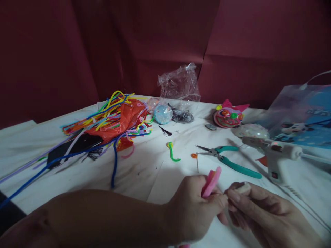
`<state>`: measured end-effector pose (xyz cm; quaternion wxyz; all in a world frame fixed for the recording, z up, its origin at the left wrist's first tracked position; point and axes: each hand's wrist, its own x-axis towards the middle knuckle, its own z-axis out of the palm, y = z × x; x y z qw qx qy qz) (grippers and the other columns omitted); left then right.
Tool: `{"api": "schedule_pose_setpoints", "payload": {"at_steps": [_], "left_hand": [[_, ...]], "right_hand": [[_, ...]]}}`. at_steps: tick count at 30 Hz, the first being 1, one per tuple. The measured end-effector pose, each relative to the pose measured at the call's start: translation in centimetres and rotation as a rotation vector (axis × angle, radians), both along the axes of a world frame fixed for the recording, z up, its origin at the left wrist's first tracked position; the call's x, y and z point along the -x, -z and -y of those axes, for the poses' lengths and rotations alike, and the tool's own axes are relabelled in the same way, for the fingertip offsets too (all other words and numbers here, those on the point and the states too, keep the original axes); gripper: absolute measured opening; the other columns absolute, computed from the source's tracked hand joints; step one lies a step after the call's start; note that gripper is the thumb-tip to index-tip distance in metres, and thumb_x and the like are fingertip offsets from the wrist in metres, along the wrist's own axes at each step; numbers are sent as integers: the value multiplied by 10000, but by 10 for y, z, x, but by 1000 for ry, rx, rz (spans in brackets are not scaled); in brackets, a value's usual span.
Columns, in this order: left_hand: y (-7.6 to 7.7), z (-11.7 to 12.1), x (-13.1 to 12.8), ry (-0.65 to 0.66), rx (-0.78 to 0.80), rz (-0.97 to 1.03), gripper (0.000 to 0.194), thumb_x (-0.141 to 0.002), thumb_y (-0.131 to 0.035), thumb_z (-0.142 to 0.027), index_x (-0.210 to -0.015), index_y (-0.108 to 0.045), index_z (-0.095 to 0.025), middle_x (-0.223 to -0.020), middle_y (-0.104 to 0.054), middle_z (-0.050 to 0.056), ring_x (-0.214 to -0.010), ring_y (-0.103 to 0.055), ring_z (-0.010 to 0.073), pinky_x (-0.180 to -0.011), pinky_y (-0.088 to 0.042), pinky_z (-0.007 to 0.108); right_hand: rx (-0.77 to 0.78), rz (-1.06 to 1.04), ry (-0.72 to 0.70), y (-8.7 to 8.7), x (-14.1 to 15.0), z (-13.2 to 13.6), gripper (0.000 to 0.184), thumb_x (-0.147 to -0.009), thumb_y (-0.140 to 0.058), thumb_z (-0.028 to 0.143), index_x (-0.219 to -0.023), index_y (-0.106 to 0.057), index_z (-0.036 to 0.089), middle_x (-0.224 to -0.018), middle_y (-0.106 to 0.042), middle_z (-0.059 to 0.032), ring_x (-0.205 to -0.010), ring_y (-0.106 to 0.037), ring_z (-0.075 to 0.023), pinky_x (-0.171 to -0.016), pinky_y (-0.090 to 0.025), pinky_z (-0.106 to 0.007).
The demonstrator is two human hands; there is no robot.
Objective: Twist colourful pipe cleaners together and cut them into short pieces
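Note:
My left hand (198,206) is closed around a pink pipe cleaner (212,182), whose folded end sticks up above my fingers. My right hand (261,210) sits just to its right, fingertips pinched on a small pale object (243,188) that I cannot identify. The two hands nearly touch above the white tablecloth (144,172) at the front edge.
Teal-handled pliers (227,159) and a white glue gun (274,151) lie beyond my hands. A heap of coloured pipe cleaners (108,120) lies at the left. A decorated craft ball (229,115), a blue ball (163,113), a plastic wrapper (181,82) and a printed bag (305,113) stand farther back.

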<state>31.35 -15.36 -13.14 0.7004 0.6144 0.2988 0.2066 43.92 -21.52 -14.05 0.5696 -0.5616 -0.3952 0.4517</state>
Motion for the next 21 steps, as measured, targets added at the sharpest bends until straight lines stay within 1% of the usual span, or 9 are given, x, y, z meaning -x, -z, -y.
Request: {"api": "schedule_pose_setpoints", "payload": {"at_steps": [3, 5, 7, 9, 11, 13, 15, 17, 21], "left_hand": [[1, 0, 0, -19, 6, 21, 162, -760, -444, -216, -621, -480, -142, -472, -445, -60, -362, -294, 16, -399, -251, 166], [2, 1, 0, -2, 6, 47, 187, -762, -434, -204, -592, -479, -143, -430, -401, -74, -350, -276, 15, -402, -260, 164], [3, 1, 0, 14, 11, 72, 208, -760, -426, -189, -560, -467, -147, -402, -363, -83, -339, -258, 15, -403, -271, 162], [3, 0, -1, 7, 25, 85, 170, -751, -433, -181, -590, -479, -149, -426, -407, -74, -343, -273, 16, -394, -265, 160], [4, -1, -1, -5, 29, 81, 142, -743, -437, -174, -613, -487, -147, -458, -446, -62, -348, -285, 15, -377, -241, 160], [6, -2, -2, -8, 19, 56, 167, -743, -431, -177, -585, -478, -147, -455, -438, -58, -343, -272, 15, -361, -214, 165], [10, -2, -2, -9, 4, 24, 209, -748, -431, -207, -551, -469, -148, -443, -422, -51, -343, -271, 19, -354, -205, 169], [13, -3, -2, -10, -8, -4, 222, -752, -442, -251, -561, -485, -147, -449, -426, -40, -355, -288, 29, -348, -203, 171], [16, -4, -1, 8, 4, -11, 225, -751, -442, -297, -590, -501, -151, -419, -374, -49, -347, -268, 46, -322, -174, 182]], "right_hand": [[-41, -72, -66, 10, -8, -1, 276, -709, -627, 431, -566, -630, 195, -507, -543, -12, -469, -473, -140, -455, -407, -217], [-32, -74, -38, 13, -12, -1, 250, -705, -635, 426, -611, -650, 195, -527, -561, -19, -463, -473, -135, -446, -406, -213], [1, -35, 15, 13, -13, 0, 262, -685, -651, 441, -625, -660, 185, -533, -567, -24, -453, -454, -118, -426, -381, -193], [25, 1, 51, 11, -12, 1, 289, -680, -652, 458, -612, -659, 177, -522, -553, -17, -448, -435, -102, -419, -361, -178], [35, 19, 38, 10, -12, 2, 312, -703, -629, 468, -594, -643, 176, -532, -547, -12, -464, -444, -104, -439, -373, -184], [24, 37, -1, 11, -13, 2, 317, -721, -608, 473, -591, -625, 184, -550, -551, -12, -484, -470, -121, -460, -397, -204], [16, 58, -6, 13, -16, 0, 290, -718, -610, 468, -620, -625, 197, -554, -555, -11, -495, -484, -133, -471, -412, -216], [6, 65, 57, 12, -17, -2, 265, -698, -631, 466, -637, -634, 208, -517, -540, -3, -478, -467, -127, -463, -410, -211], [-55, 45, 187, 5, -13, -4, 279, -617, -681, 483, -587, -651, 207, -447, -506, -8, -425, -433, -117, -405, -397, -202]]}}
